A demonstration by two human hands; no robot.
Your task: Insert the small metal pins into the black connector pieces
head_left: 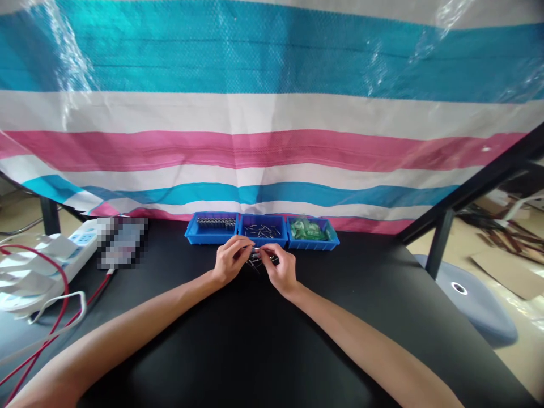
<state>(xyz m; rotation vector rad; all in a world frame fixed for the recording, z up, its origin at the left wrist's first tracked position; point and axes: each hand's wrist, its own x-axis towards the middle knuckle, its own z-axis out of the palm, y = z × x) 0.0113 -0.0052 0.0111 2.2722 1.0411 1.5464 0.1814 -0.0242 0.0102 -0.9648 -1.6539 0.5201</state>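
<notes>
My left hand (232,259) and my right hand (279,266) meet over the black table, fingertips almost touching. Both are closed in a pinch on a small silvery metal piece (255,250), too small for me to tell its kind. Just below the fingers lies a loose pile of thin metal parts (254,262), partly hidden by the hands. Right behind them stands the middle blue bin (263,242), holding scattered slim metal pins (262,231).
The left blue bin (212,239) holds rows of metal cylinders; the right blue bin (312,245) holds green-and-clear packets (310,230). A white power strip (80,243) and red cable (63,277) occupy the table's left side. Behind hangs a striped sheet (255,150); a grey stool (471,303) stands right.
</notes>
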